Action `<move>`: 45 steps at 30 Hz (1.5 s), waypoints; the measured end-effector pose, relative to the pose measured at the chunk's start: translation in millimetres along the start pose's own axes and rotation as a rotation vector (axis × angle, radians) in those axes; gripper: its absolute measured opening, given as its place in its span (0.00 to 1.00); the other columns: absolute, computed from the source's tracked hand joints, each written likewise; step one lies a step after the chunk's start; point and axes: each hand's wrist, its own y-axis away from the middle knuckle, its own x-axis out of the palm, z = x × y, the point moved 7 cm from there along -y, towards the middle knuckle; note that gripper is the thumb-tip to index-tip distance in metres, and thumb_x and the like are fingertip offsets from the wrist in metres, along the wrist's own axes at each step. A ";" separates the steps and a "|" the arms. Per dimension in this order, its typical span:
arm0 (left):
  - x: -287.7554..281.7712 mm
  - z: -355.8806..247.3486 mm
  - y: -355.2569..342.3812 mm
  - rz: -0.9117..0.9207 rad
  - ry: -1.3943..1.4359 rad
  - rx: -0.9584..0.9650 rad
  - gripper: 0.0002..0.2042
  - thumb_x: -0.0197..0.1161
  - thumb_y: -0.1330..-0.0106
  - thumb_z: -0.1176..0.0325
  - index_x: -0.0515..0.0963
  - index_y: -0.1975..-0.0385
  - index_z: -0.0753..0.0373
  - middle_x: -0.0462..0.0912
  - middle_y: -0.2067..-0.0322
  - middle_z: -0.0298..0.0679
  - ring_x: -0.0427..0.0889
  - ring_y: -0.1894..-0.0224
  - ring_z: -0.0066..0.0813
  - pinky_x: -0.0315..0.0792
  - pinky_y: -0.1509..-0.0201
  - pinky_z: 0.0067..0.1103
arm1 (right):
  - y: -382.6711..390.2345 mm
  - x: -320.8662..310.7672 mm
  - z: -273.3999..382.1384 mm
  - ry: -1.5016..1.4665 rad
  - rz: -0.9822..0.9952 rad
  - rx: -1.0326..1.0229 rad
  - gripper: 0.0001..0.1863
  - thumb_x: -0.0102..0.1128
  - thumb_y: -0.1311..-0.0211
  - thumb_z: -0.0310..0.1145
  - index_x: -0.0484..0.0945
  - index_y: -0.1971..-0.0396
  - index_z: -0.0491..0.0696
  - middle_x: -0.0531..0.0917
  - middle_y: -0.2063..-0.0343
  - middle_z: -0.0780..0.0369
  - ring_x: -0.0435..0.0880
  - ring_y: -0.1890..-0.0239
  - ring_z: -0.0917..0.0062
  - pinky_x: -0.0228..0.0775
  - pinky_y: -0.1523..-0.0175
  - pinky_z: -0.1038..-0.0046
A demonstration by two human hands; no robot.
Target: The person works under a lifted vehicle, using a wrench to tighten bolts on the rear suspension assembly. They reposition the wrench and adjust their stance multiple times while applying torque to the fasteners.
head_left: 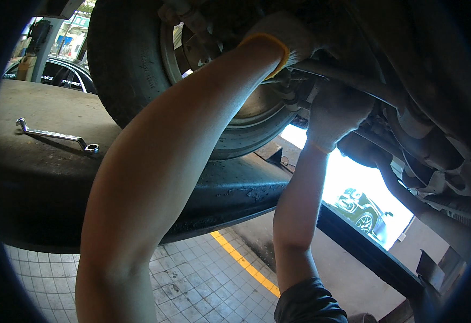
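Both my hands wear pale knit work gloves and reach up beneath a raised car. My left hand, with an orange glove cuff, is up in the dark behind the wheel; its fingers are lost in shadow. Lower and to its right, my right hand is closed like a fist just under a suspension rod. What lies inside it, if anything, is hidden. The tyre hangs at the left, its inner rim facing the hands and partly covered by my left forearm.
A double-ended ring spanner lies on the dark lift platform at the left. Further axle and suspension parts fill the upper right. Below are a tiled floor with a yellow line and a dark beam. Parked cars stand beyond.
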 end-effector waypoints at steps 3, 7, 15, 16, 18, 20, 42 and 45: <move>-0.7 -0.5 -1.5 -0.024 -0.035 0.039 0.12 0.59 0.26 0.69 0.85 0.48 0.56 0.90 0.57 0.46 0.91 0.58 0.36 0.86 0.51 0.32 | 2.3 7.8 -26.4 -0.027 0.179 0.182 0.20 0.71 0.36 0.37 0.77 0.54 0.38 0.84 0.65 0.54 0.85 0.63 0.68 0.80 0.57 0.71; 2.9 -7.4 3.0 -0.077 -0.266 0.097 0.10 0.59 0.25 0.66 0.87 0.54 0.58 0.90 0.59 0.46 0.91 0.59 0.34 0.85 0.52 0.31 | 5.5 11.3 -35.7 0.018 0.198 0.195 0.22 0.71 0.35 0.39 0.76 0.51 0.39 0.83 0.60 0.51 0.86 0.59 0.66 0.81 0.54 0.68; 0.4 -7.7 5.6 -0.047 -0.258 0.076 0.11 0.57 0.24 0.66 0.87 0.58 0.58 0.90 0.61 0.46 0.91 0.61 0.34 0.85 0.53 0.30 | 18.5 27.8 -45.9 -0.241 0.069 0.318 0.22 0.66 0.30 0.38 0.74 0.44 0.39 0.83 0.53 0.52 0.83 0.50 0.66 0.79 0.43 0.66; 0.0 -6.4 5.4 -0.040 -0.243 0.059 0.11 0.57 0.24 0.66 0.87 0.58 0.58 0.90 0.61 0.46 0.91 0.61 0.34 0.85 0.54 0.30 | 25.5 29.8 -47.4 -0.451 -0.003 0.388 0.23 0.66 0.30 0.38 0.74 0.43 0.39 0.83 0.52 0.52 0.83 0.49 0.65 0.79 0.42 0.65; -2.0 -5.4 4.7 -0.056 -0.200 0.054 0.11 0.56 0.24 0.66 0.87 0.58 0.58 0.90 0.61 0.46 0.91 0.61 0.34 0.86 0.54 0.30 | 37.7 35.3 -35.0 -0.530 -0.018 0.348 0.23 0.65 0.30 0.37 0.74 0.42 0.40 0.82 0.50 0.52 0.81 0.46 0.65 0.77 0.39 0.65; -5.1 -6.5 3.9 -0.099 -0.162 0.071 0.11 0.56 0.24 0.66 0.87 0.58 0.58 0.90 0.61 0.46 0.91 0.61 0.34 0.86 0.54 0.30 | 47.7 41.1 -6.2 -0.303 0.028 0.132 0.21 0.65 0.30 0.35 0.74 0.43 0.41 0.82 0.51 0.53 0.82 0.49 0.66 0.77 0.42 0.67; -8.7 -1.1 0.0 -0.173 -0.051 0.078 0.11 0.56 0.23 0.66 0.86 0.55 0.58 0.90 0.60 0.46 0.91 0.61 0.34 0.86 0.55 0.29 | 17.0 -1.2 2.9 -0.254 0.003 0.269 0.17 0.67 0.32 0.29 0.78 0.47 0.38 0.89 0.62 0.56 0.87 0.65 0.73 0.79 0.57 0.74; -8.9 -0.5 1.0 -0.177 -0.049 0.072 0.11 0.56 0.23 0.66 0.86 0.55 0.58 0.90 0.60 0.46 0.91 0.60 0.34 0.86 0.56 0.29 | 13.6 -2.1 -5.2 -0.246 -0.035 0.337 0.14 0.67 0.31 0.30 0.79 0.52 0.38 0.89 0.62 0.57 0.87 0.68 0.74 0.79 0.60 0.75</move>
